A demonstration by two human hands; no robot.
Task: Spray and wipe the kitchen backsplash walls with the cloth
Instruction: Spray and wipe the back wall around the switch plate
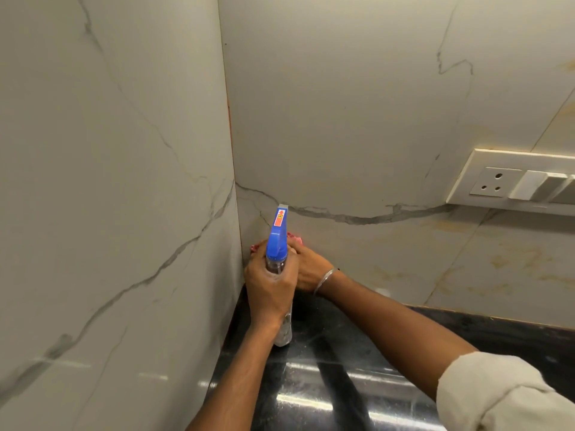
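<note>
Starting at the left, the left backsplash wall (pixel 109 181) is pale tile with grey veins, and it meets the back backsplash wall (pixel 342 119) in a vertical seam above the counter's back left corner. Just right of that seam, your left hand (pixel 269 287) is wrapped round the neck of the spray bottle (pixel 278 244), fingers closed tight on the clear body just under the blue trigger head. The bottle stands nearly upright, its nozzle toward the corner and its base low, at or just above the black counter (pixel 342 353); you can't tell from here whether it touches.

Behind the blue head, the pink cloth (pixel 294 237) is bunched against the back wall, low down and right by the corner seam, with a bit of it showing on either side of the bottle. Your right hand (pixel 311 269) is on the cloth and holds it to the tile. Your fingers look curled over it, though the bottle head hides most of them. A thin bangle (pixel 323 279) sits on that wrist.

Farther right, a white switch plate (pixel 513 181) with a three-pin socket is set in the back wall, well apart from your hands. At the lower right edge, your rolled pale sleeve (pixel 504 396) hangs over the counter.
</note>
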